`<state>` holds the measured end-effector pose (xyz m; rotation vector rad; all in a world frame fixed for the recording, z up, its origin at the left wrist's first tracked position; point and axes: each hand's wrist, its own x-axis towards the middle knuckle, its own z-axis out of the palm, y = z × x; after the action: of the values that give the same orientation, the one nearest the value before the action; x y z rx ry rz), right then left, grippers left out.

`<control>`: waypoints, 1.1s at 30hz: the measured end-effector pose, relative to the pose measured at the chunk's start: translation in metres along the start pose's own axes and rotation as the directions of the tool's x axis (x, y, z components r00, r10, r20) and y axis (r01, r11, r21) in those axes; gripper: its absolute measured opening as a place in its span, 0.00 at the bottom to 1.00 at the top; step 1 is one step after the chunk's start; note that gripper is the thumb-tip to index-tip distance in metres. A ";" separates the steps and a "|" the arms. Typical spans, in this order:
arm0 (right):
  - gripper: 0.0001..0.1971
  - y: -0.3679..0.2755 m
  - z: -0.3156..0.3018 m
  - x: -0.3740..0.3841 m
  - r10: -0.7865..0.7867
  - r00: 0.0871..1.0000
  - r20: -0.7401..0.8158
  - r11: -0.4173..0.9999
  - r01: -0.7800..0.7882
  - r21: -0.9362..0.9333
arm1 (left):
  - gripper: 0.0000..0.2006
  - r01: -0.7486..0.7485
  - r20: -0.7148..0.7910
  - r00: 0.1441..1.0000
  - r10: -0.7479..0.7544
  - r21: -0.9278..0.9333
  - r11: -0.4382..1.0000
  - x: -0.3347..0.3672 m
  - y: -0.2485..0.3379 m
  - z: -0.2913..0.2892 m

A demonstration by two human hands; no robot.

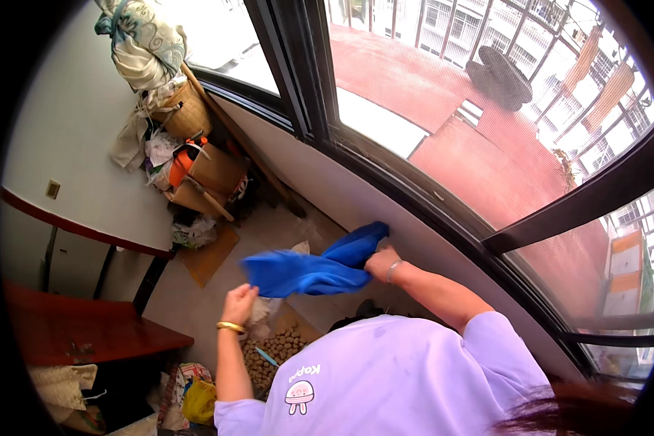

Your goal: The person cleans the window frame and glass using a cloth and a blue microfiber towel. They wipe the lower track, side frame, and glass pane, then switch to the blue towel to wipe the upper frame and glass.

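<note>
A bright blue cloth stretches in the air between my two hands, twisted near its middle and blurred at the left part. Its exact kind is not clear. My left hand, with a gold bangle at the wrist, pinches the cloth's near left corner. My right hand, with a silver band at the wrist, is closed on the right part, and a bunched end sticks out beyond it towards the wall. Below my left hand lies a heap of small round brown things, with a light blue stick-like object on top.
A window with a dark frame runs along the right. Far left, a wicker basket and a cardboard box are stacked with bags. A reddish wooden piece of furniture and a yellow bag are at the left.
</note>
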<state>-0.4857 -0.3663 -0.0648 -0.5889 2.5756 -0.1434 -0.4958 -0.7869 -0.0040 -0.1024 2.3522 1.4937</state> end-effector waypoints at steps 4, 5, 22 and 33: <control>0.12 0.001 -0.046 -0.013 0.385 0.877 -0.287 0.461 0.087 0.883 | 0.14 -0.095 -0.265 0.964 -0.009 -0.376 0.922 0.043 -0.017 0.035; 0.11 0.006 -0.078 -0.020 0.423 0.872 -0.245 0.105 0.222 0.970 | 0.14 -0.112 -0.288 0.958 -0.003 -0.383 0.917 0.051 -0.012 0.036; 0.09 0.037 -0.018 -0.158 0.738 0.568 -0.363 0.184 0.349 0.919 | 0.14 -0.283 0.375 0.886 0.272 -0.024 0.959 0.111 0.057 0.181; 0.14 -0.039 0.028 -0.304 0.776 0.445 -0.447 0.120 0.591 0.798 | 0.13 -0.563 0.864 0.369 0.344 -0.087 0.822 -0.027 0.155 0.368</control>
<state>-0.2178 -0.2694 0.0528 0.5602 2.2631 -2.7016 -0.4151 -0.3950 -0.0013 1.2040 1.6730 1.0214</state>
